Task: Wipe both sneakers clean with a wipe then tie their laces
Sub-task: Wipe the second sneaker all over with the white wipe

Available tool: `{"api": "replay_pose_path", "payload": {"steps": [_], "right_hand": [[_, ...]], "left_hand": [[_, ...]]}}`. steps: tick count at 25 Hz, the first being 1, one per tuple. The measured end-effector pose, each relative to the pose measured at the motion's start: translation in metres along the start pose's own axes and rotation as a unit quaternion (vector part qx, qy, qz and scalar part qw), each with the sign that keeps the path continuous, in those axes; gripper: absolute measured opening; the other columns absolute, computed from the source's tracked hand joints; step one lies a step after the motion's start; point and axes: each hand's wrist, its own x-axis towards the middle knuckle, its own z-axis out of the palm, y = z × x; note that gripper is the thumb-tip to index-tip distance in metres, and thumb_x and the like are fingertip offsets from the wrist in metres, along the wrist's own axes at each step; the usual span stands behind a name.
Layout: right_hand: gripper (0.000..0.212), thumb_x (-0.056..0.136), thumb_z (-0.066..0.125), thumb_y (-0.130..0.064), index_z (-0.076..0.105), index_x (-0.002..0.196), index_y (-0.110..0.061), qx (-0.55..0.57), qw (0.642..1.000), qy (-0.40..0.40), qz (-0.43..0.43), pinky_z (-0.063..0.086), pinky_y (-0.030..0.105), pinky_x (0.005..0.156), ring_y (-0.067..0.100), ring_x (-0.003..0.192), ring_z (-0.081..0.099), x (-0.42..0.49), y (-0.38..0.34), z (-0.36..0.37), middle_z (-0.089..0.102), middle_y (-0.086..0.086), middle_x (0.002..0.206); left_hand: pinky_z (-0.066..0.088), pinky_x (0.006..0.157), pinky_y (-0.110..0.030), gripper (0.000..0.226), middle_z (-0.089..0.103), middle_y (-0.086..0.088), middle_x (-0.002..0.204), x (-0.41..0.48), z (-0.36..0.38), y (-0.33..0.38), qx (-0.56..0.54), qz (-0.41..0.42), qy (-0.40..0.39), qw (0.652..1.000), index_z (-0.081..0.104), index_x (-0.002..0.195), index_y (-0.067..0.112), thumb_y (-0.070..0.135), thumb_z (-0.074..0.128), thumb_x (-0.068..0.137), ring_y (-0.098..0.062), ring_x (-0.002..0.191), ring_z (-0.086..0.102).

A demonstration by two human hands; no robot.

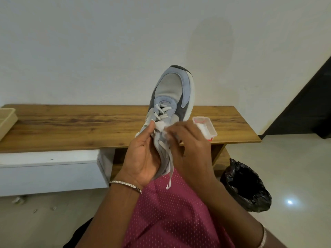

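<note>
We hold the grey and pale-blue mesh sneaker (172,90) up above the brown wooden surface (71,126), toe pointing away. Our left hand (143,158) has its grip closed round the heel end, thumb by the tongue. Our right hand (188,138) has its grip closed on a crumpled white wipe (162,127), pressed at the upper eyelets. We judge the wiping step is in hand; the white laces (170,169) hang untied. The next move calls for working the wipe along the sides and sole, then finding the second sneaker, which we cannot see.
</note>
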Motion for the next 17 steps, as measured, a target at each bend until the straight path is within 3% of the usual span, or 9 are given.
{"api": "replay_pose_path", "payload": {"steps": [4,9,13,17], "right_hand": [[0.008,0.09,0.069,-0.008,0.07,0.098,-0.006,0.014,0.999,-0.044,-0.022,0.051,0.03,0.072,0.017,0.088,0.06,-0.009,-0.005,0.0,0.065,0.006,0.097],[0.016,0.091,0.067,-0.009,0.071,0.106,-0.007,-0.105,0.994,0.022,-0.027,0.048,0.027,0.076,0.023,0.094,0.059,0.025,0.009,-0.002,0.068,0.01,0.102],[0.015,0.092,0.065,-0.009,0.073,0.105,-0.007,-0.047,0.998,-0.03,-0.041,0.05,0.026,0.08,0.019,0.095,0.061,0.008,-0.005,-0.001,0.068,0.007,0.104],[0.017,0.093,0.064,-0.016,0.074,0.105,-0.008,-0.021,0.997,-0.053,-0.05,0.053,0.03,0.078,0.017,0.092,0.064,-0.006,-0.009,-0.006,0.071,0.006,0.101]], "left_hand": [[0.05,0.102,-0.038,0.052,0.062,-0.017,0.127,-0.009,-0.002,0.001,-0.003,0.018,-0.005,1.0,0.056,0.137,0.004,0.041,0.039,0.104,-0.026,0.113,0.063],[0.028,0.119,-0.044,0.048,0.049,-0.016,0.147,-0.013,-0.001,-0.007,0.031,0.036,-0.005,0.999,0.047,0.145,0.01,0.036,0.038,0.106,-0.031,0.137,0.047],[0.025,0.12,-0.039,0.051,0.053,-0.014,0.135,-0.016,-0.002,-0.001,0.007,0.023,-0.003,1.0,0.056,0.137,0.004,0.04,0.044,0.102,-0.025,0.132,0.048],[0.028,0.119,-0.04,0.054,0.05,-0.016,0.141,-0.016,-0.004,-0.001,0.033,0.034,0.016,0.999,0.052,0.14,0.007,0.042,0.047,0.1,-0.026,0.133,0.044]]}}
